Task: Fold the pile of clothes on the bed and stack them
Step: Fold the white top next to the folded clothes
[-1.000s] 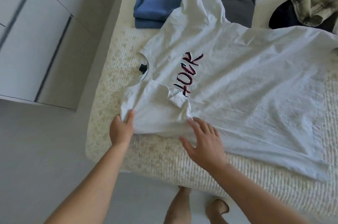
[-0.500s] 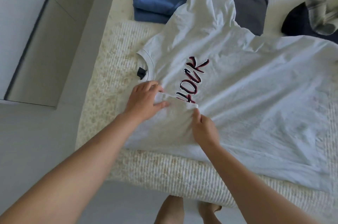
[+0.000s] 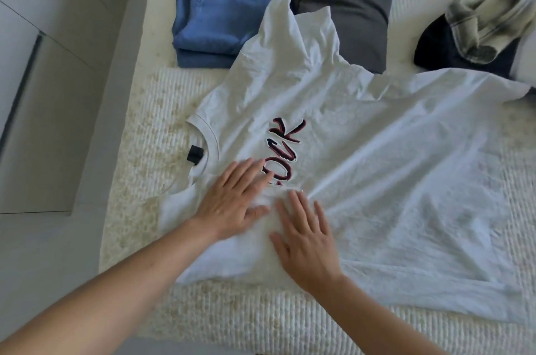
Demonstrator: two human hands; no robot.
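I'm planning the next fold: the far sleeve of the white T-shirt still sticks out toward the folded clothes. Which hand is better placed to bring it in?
Probably the left hand: it lies flat nearer the collar and far sleeve of the white T-shirt; the right hand rests nearer the bed edge.

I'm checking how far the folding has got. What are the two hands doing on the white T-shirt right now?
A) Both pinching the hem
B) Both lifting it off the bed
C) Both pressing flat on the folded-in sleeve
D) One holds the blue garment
C: the left hand and right hand lie with straight fingers on the white T-shirt, over its folded-in sleeve.
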